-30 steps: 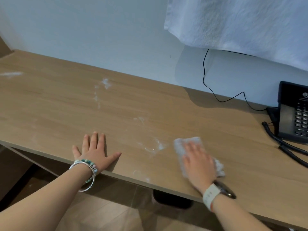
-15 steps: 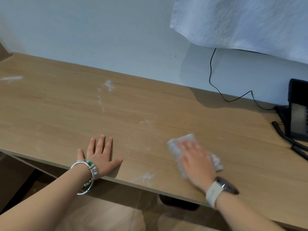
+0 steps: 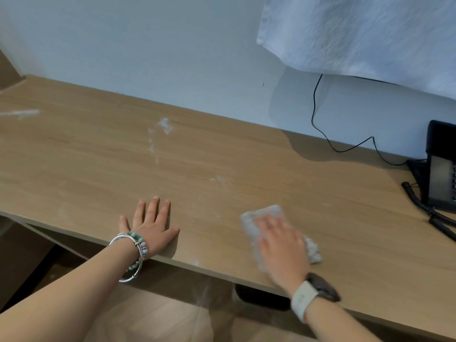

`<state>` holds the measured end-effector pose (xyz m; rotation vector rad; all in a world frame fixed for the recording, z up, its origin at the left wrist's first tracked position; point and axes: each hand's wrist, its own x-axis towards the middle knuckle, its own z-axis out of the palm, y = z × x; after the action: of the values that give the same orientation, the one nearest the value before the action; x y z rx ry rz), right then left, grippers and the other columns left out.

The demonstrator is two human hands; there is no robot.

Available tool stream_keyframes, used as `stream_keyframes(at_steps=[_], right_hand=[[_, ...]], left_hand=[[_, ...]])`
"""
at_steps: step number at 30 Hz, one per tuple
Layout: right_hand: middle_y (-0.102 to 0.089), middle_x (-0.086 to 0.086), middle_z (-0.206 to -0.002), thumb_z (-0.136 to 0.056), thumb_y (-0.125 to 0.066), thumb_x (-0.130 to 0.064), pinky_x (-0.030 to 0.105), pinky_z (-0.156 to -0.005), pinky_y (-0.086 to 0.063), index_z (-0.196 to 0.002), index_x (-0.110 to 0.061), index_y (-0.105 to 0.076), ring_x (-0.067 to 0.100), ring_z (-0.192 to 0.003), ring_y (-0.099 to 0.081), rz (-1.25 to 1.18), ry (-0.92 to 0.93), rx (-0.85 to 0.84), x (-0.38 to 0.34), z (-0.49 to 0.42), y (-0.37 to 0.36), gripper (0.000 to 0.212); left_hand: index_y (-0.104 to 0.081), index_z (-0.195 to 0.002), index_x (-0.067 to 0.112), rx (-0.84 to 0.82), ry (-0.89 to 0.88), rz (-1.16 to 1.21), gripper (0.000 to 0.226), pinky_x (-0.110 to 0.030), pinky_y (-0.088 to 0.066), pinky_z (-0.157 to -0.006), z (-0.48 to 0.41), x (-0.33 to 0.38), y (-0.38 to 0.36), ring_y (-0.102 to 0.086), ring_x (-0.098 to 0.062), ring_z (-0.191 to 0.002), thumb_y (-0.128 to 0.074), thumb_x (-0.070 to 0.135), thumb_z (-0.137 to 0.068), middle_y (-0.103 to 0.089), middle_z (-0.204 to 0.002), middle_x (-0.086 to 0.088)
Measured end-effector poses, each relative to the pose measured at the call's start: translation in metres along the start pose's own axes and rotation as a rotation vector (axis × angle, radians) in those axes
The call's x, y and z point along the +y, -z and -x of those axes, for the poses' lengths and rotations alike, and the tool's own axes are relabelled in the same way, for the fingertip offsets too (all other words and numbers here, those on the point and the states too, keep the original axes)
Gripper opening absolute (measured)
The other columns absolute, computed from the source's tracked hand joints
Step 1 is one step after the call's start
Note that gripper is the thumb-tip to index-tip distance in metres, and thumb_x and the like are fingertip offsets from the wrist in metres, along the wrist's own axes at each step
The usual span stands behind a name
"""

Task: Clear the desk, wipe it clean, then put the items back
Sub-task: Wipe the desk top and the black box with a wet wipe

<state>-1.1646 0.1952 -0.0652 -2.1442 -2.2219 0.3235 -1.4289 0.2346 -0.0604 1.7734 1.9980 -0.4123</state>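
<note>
At the near edge of the light wooden desk (image 3: 86, 164), the left hand (image 3: 153, 230) is laid flat and empty, while the right hand (image 3: 281, 245) is pressed, fingers straight, onto a crumpled white cloth (image 3: 256, 217). White powdery smears (image 3: 165, 125) are seen beyond.

One wooden bench (image 3: 74, 156) carries one crumpled cloth (image 3: 262, 214), one black telephone (image 3: 441, 169) with one coiled cord (image 3: 417, 201), and at least four patches of white powder (image 3: 165, 125). Two grips are in frame, the left grip (image 3: 153, 228) and the right grip (image 3: 281, 248), with one watch (image 3: 311, 294) and at least two bracelets (image 3: 135, 248), their exact number unclear. Against the wall: one thin black cable (image 3: 314, 107) and one white sheet of fabric (image 3: 370, 33).
</note>
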Motion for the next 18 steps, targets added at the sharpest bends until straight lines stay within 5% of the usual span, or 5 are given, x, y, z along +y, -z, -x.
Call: stream_keyframes(at_steps=[2, 4, 8, 11, 18], right_hand=[[-0.017, -0.009, -0.157, -0.099, -0.017, -0.037, 0.039, -0.112, -0.024, -0.149, -0.033, -0.019, 0.015, -0.144, -0.019, -0.050, -0.216, -0.033, 0.028, -0.005, 0.003, 0.050], [-0.014, -0.009, -0.157, -0.099, -0.020, -0.037, 0.041, -0.113, -0.022, -0.149, -0.033, -0.012, 0.017, -0.145, -0.015, -0.130, -0.304, -0.016, 0.014, -0.002, 0.000, 0.050], [-0.060, -0.011, -0.128, -0.082, -0.035, -0.040, 0.038, -0.087, -0.051, -0.123, -0.037, -0.056, 0.014, -0.116, -0.059, -0.102, 0.149, -0.018, -0.068, 0.034, -0.017, 0.047], [-0.026, -0.019, -0.149, -0.089, -0.017, -0.040, 0.041, -0.109, -0.026, -0.138, -0.040, -0.039, 0.007, -0.138, -0.028, -0.074, 0.274, -0.067, -0.063, 0.029, -0.015, 0.054], [-0.004, -0.008, -0.159, -0.099, -0.013, -0.042, 0.042, -0.116, -0.012, -0.150, -0.032, -0.007, 0.018, -0.146, -0.005, -0.024, -0.376, -0.012, 0.026, -0.008, 0.002, 0.053]], left_hand=[[0.016, -0.146, 0.033, 0.002, 0.006, -0.023, 0.067, -0.051, 0.000, -0.115, 0.001, 0.001, -0.001, 0.018, -0.022, -0.143, -0.022, 0.055, -0.096, 0.024, -0.154, 0.006], [0.017, -0.146, 0.031, 0.001, 0.010, -0.029, 0.068, -0.052, 0.000, -0.115, 0.001, 0.001, -0.002, 0.018, -0.022, -0.143, -0.021, 0.056, -0.096, 0.025, -0.154, 0.005], [0.015, -0.147, 0.033, 0.017, 0.018, -0.031, 0.068, -0.052, -0.002, -0.115, 0.001, 0.002, -0.002, 0.017, -0.022, -0.143, -0.020, 0.058, -0.095, 0.023, -0.155, 0.006], [0.016, -0.147, 0.032, 0.022, 0.014, -0.046, 0.068, -0.051, -0.002, -0.115, 0.002, 0.003, -0.002, 0.017, -0.022, -0.143, -0.020, 0.058, -0.095, 0.024, -0.154, 0.006], [0.016, -0.146, 0.032, 0.021, 0.015, -0.039, 0.068, -0.054, -0.001, -0.114, 0.001, 0.004, -0.004, 0.018, -0.023, -0.143, -0.019, 0.059, -0.094, 0.024, -0.154, 0.005]])
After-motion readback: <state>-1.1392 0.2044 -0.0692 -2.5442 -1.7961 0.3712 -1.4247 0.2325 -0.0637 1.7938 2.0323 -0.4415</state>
